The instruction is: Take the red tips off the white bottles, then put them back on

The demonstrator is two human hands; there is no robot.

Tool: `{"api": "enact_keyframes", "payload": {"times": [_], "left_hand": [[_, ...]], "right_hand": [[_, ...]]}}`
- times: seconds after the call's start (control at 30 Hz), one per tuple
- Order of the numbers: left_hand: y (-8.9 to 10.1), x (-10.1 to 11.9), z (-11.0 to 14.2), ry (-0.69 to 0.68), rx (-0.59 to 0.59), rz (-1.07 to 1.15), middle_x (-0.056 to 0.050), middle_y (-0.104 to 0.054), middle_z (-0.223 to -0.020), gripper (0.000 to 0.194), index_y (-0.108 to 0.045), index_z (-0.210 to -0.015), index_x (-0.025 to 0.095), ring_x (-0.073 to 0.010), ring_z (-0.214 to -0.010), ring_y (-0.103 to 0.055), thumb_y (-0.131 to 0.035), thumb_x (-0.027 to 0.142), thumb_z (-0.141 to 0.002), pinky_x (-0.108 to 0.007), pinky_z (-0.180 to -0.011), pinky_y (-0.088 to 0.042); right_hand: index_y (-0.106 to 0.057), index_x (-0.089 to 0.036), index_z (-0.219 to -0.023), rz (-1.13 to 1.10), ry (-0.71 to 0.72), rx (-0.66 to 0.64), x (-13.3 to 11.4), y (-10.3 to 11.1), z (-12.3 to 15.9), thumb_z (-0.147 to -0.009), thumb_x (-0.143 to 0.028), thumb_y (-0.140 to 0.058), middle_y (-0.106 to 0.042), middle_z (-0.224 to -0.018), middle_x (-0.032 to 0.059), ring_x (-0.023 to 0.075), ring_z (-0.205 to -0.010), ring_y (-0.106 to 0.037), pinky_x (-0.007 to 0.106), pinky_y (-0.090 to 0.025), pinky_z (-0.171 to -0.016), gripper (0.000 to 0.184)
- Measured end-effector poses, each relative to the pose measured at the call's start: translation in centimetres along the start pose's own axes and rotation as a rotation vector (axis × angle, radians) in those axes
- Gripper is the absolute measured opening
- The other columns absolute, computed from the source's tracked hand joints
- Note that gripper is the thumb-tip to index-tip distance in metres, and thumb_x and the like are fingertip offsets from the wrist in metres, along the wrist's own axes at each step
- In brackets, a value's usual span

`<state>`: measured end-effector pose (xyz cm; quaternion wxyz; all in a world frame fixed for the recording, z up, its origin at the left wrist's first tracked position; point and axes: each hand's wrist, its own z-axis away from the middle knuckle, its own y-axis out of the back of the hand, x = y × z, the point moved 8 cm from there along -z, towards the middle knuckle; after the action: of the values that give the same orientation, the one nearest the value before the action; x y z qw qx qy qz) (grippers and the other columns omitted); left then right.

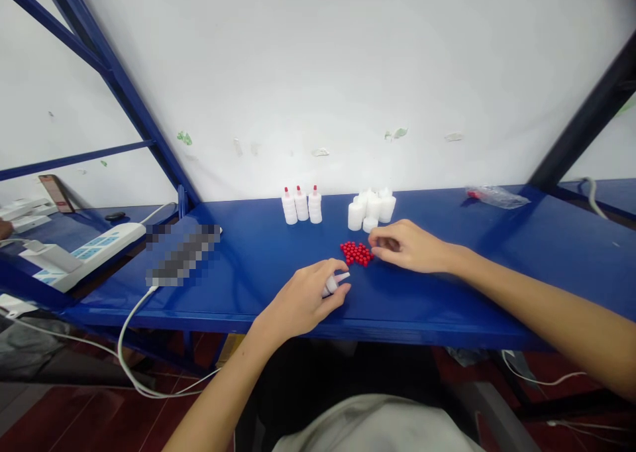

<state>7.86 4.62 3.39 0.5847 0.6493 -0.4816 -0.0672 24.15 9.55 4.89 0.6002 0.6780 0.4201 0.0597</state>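
My left hand (311, 294) is wrapped round a small white squeeze bottle (330, 285), which lies tilted with its bare pointed nozzle toward the right. Most of that bottle is hidden behind the fingers. At the right edge of a loose pile of small red caps (354, 253), my right hand (405, 245) has its thumb and fingers curled together; whatever is between them cannot be made out. Beyond the hands, three white squeeze bottles (301, 205) with red caps on their tips stand upright in a row. A cluster of white bottles (372, 205) stands behind my right hand.
The blue table (238, 260) meets a white wall at the back. A clear plastic bag (498, 197) with something red in it lies at the back right. To the left are a blurred-out dark object (186, 256), a white cable (120, 346) and a power strip (97, 246).
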Motion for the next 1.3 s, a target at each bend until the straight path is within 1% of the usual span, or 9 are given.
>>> {"api": "enact_keyframes", "payload": {"times": [0.2, 0.37, 0.5, 0.57, 0.67, 0.83, 1.1, 1.2, 1.3], "left_hand": [[-0.1, -0.4, -0.1, 0.047, -0.002, 0.034, 0.000, -0.066, -0.097, 0.021, -0.054, -0.111, 0.023, -0.0158, -0.079, -0.059, -0.055, 0.036, -0.094, -0.027, -0.072, -0.043], [-0.1, -0.4, -0.2, 0.042, -0.003, 0.063, 0.001, -0.065, -0.095, 0.029, -0.052, -0.117, 0.025, -0.0146, -0.077, -0.057, -0.060, 0.039, -0.092, -0.026, -0.071, -0.042], [0.1, -1.4, -0.2, 0.121, 0.064, 0.055, 0.002, -0.062, -0.086, 0.054, -0.047, -0.129, 0.024, -0.0149, -0.073, -0.057, -0.065, 0.050, -0.086, -0.026, -0.069, -0.043], [0.2, -1.6, -0.2, 0.122, 0.077, 0.007, 0.002, -0.061, -0.080, 0.039, -0.057, -0.112, 0.021, -0.0141, -0.071, -0.056, -0.062, 0.051, -0.088, -0.026, -0.069, -0.042], [0.0, -1.3, -0.3, 0.068, 0.057, -0.057, 0.002, -0.060, -0.077, 0.033, -0.060, -0.083, 0.019, -0.0122, -0.067, -0.052, -0.055, 0.049, -0.093, -0.025, -0.067, -0.039], [-0.2, -0.8, -0.4, 0.025, 0.023, -0.059, 0.001, -0.060, -0.078, 0.033, -0.060, -0.083, 0.018, -0.0116, -0.067, -0.050, -0.051, 0.047, -0.096, -0.025, -0.066, -0.037], [-0.3, -0.7, -0.4, 0.025, 0.013, -0.056, 0.002, -0.058, -0.079, 0.031, -0.058, -0.086, 0.019, -0.0109, -0.068, -0.050, -0.049, 0.046, -0.098, -0.025, -0.066, -0.036], [-0.2, -0.7, -0.3, 0.008, 0.029, -0.111, 0.003, -0.056, -0.077, 0.032, -0.054, -0.082, 0.019, -0.0111, -0.066, -0.048, -0.047, 0.045, -0.098, -0.025, -0.064, -0.035], [0.1, -0.6, -0.2, 0.001, 0.091, -0.190, 0.002, -0.055, -0.081, 0.024, -0.049, -0.085, 0.019, -0.0122, -0.066, -0.047, -0.048, 0.040, -0.098, -0.027, -0.063, -0.034]], "right_hand": [[-0.065, -0.020, -0.093, -0.146, 0.199, -0.029, -4.5, -2.3, 0.2, -0.094, -0.038, -0.054, -0.063, -0.068, -0.0010, 0.0115, -0.058, -0.053, 0.023, -0.042, -0.058, 0.021], [-0.065, -0.019, -0.093, -0.138, 0.296, 0.073, -5.6, -2.3, 0.3, -0.097, -0.033, -0.051, -0.067, -0.079, 0.0016, 0.0119, -0.065, -0.056, 0.024, -0.043, -0.064, 0.021], [-0.061, -0.019, -0.083, -0.111, 0.163, 0.384, -2.8, 1.3, 0.5, -0.093, -0.030, -0.052, -0.063, -0.074, 0.0016, 0.0146, -0.067, -0.054, 0.028, -0.042, -0.065, 0.017], [-0.060, -0.019, -0.077, 0.013, 0.045, 0.578, -0.5, 3.5, 0.7, -0.090, -0.029, -0.053, -0.062, -0.076, 0.0041, 0.0192, -0.076, -0.054, 0.034, -0.042, -0.073, 0.017], [-0.060, -0.020, -0.070, 0.220, -0.123, 0.705, 2.8, 5.5, 0.7, -0.084, -0.031, -0.057, -0.064, -0.079, 0.0084, 0.0286, -0.094, -0.051, 0.044, -0.038, -0.086, 0.018], [-0.065, -0.019, -0.065, 0.250, -0.273, 0.575, 5.7, 5.4, -0.9, -0.081, -0.032, -0.058, -0.061, -0.065, 0.0053, 0.0258, -0.082, -0.055, 0.041, -0.038, -0.080, 0.021], [-0.067, -0.016, -0.064, 0.161, -0.372, 0.474, 6.2, 4.4, -1.5, -0.086, -0.039, -0.053, -0.056, -0.053, 0.0016, 0.0154, -0.054, -0.051, 0.030, -0.035, -0.059, 0.035], [-0.062, -0.017, -0.063, 0.083, -0.325, 0.470, 4.9, 4.0, -0.8, -0.089, -0.040, -0.051, -0.052, -0.049, -0.0007, 0.0133, -0.050, -0.048, 0.028, -0.035, -0.056, 0.037], [-0.062, -0.017, -0.083, -0.016, -0.120, 0.331, 1.3, 2.1, -0.5, -0.091, -0.040, -0.051, -0.054, -0.054, -0.0030, 0.0114, -0.048, -0.046, 0.025, -0.036, -0.054, 0.027]]}}
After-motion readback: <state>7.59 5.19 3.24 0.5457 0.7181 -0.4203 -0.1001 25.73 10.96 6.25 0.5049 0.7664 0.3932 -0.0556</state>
